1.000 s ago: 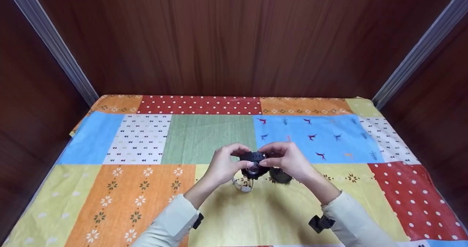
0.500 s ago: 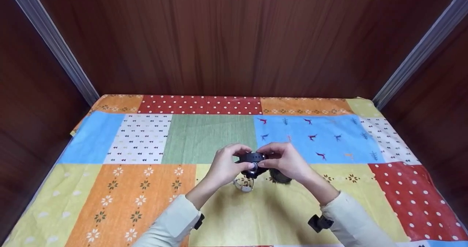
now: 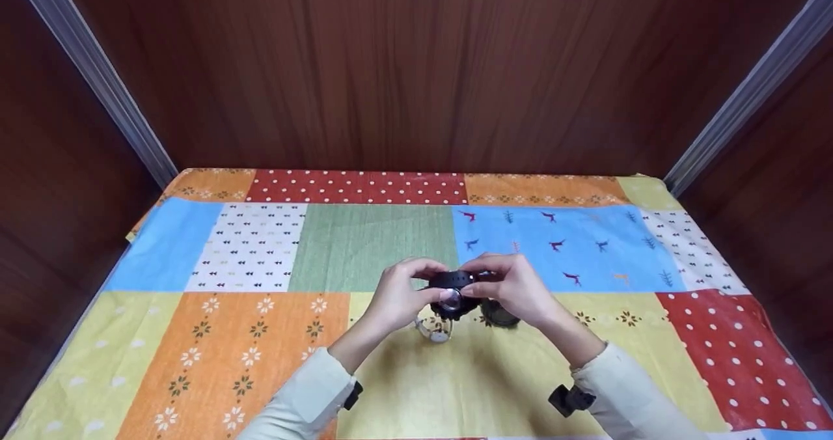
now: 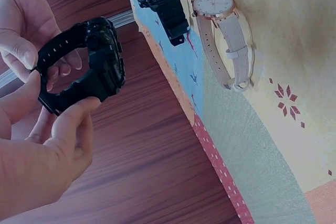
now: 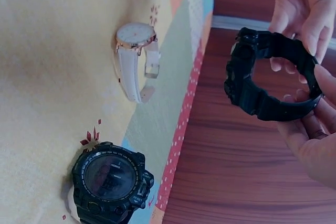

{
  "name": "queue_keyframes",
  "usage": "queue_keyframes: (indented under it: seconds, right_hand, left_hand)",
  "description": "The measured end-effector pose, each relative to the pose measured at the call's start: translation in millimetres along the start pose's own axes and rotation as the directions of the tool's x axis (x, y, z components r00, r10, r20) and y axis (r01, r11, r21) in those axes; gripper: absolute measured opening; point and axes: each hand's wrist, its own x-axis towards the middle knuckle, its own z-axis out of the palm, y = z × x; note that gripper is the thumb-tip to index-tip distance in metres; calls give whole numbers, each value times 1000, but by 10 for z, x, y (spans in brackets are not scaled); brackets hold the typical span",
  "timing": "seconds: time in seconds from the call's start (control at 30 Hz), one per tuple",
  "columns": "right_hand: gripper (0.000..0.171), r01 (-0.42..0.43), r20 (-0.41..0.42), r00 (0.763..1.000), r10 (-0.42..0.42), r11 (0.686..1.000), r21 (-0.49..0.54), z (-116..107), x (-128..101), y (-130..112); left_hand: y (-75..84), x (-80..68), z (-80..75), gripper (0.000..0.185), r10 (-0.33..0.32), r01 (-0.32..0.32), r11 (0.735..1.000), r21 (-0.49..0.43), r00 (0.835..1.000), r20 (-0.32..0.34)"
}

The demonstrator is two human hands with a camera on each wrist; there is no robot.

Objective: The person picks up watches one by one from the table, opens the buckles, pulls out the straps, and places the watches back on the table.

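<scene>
A chunky black wristwatch (image 3: 453, 304) is held up over the cloth, its perforated strap (image 4: 62, 45) bent round into a loop. My left hand (image 3: 400, 297) grips it from the left, thumb near the face and fingers behind the strap. From the other side my right hand (image 3: 517, 288) pinches the strap between thumb and fingers where its ends meet, as the right wrist view shows. Below lies a pale-strapped watch (image 5: 135, 35) with a rose-gold case and white dial. A second black digital watch (image 5: 110, 177) rests face up, partly hidden by my right hand in the head view.
The table wears a patchwork cloth (image 3: 403, 388) in yellow, orange, blue, green and red. Dark wood panels (image 3: 390, 69) rise behind it and at both sides, with metal strips (image 3: 742, 95) in the corners. A black device (image 3: 571, 399) is strapped at the right wrist.
Both hands keep their grip on the black watch and stay in place. The watch face tips up slightly and back. The two watches on the cloth have not moved.
</scene>
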Motion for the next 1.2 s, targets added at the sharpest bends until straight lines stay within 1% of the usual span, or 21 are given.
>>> queue_keyframes:
  seconds: [0.3,0.53,0.7,0.8,0.9,1.07,1.2]
  right_hand:
    - [25,-54,-15,998,55,997,56,-61,-30,21]
    - [26,-77,-32,996,79,995,70,-79,-42,50]
    - [27,-104,-6,994,106,989,105,-78,-35,38]
    - [26,-111,20,994,109,989,93,-77,-30,28]
    - [26,-79,32,996,78,996,41,-82,-24,21]
    - [23,-5,16,1000,6,999,-47,-75,-12,10]
    - [23,19,30,999,-18,999,-40,-44,2,-3]
  left_hand:
    - [-28,-11,-38,23,-3,3,1000,-11,1000,-3]
    - [-47,-13,-51,23,-22,23,1000,-3,1000,1]
    - [-38,-15,-49,23,-39,39,999,8,999,4]
    - [-29,-18,-47,22,-43,43,999,6,999,3]
    - [-23,-12,-49,22,-40,40,999,8,999,-4]
    - [-4,-1,-48,22,-34,34,999,15,999,-17]
    - [18,1,-33,22,-36,37,999,16,999,-16]
